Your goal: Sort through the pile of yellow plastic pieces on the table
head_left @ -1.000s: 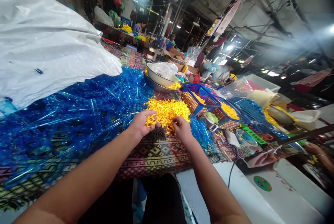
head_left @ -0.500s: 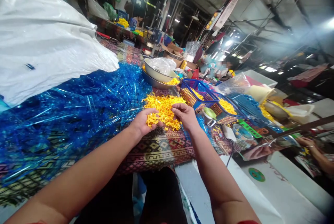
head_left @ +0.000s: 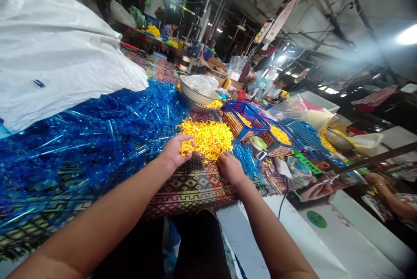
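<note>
A loose heap of small yellow plastic pieces [head_left: 211, 138] lies on the patterned cloth before me. At its left side my left hand [head_left: 177, 151] is partly curled, palm up, around several yellow plastic pieces [head_left: 186, 147]. My right hand [head_left: 230, 167] rests low at the heap's right front edge, fingers bent down toward the cloth; its fingertips are hidden, so what they pinch does not show. Between the hands, a small pile of tiny dark pieces [head_left: 194, 164] sits at the front of the heap. Clear blue plastic parts [head_left: 246, 159] lie just right of my right hand.
A big spread of clear blue plastic parts [head_left: 97, 140] covers the left, under a white sack [head_left: 58, 53]. Stacked bowls [head_left: 198, 92] stand behind the heap. Blue baskets [head_left: 243, 127] with yellow pieces and a green-lidded cup [head_left: 259, 143] are to the right. Another person's arm [head_left: 391, 194] shows far right.
My right hand has moved down and toward me, from the heap's right side to its front edge. The left hand stays about where it was, with yellow pieces in it.
</note>
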A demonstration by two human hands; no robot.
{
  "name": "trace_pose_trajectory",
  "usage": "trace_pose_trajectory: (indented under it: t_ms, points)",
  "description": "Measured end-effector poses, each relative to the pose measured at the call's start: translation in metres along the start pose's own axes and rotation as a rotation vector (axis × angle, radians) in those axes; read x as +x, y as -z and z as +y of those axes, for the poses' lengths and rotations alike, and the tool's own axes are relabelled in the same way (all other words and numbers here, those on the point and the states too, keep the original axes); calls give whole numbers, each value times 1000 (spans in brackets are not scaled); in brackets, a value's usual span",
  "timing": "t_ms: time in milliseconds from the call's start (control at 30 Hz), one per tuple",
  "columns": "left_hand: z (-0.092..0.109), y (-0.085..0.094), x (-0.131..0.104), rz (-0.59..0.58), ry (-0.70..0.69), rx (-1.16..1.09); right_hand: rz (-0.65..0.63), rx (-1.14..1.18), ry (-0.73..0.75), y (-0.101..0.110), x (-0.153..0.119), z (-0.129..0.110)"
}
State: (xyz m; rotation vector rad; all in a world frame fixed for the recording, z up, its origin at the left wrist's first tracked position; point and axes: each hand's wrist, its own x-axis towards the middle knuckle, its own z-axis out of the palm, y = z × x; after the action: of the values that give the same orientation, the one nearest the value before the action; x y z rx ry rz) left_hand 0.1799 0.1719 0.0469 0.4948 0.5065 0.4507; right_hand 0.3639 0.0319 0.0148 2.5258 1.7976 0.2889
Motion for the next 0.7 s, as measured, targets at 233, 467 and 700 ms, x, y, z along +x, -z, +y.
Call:
trace_pose_trajectory:
  t_ms: [233, 467, 700]
  points:
    - [0, -2, 0, 36, -18, 2, 243, 244, -120, -2, 21, 39]
    - [-1, 0, 1, -3, 9, 17, -36, 133, -106, 8, 24, 38]
    - [0, 0, 0, 0, -6, 25, 139, 196, -1, 3, 31, 21]
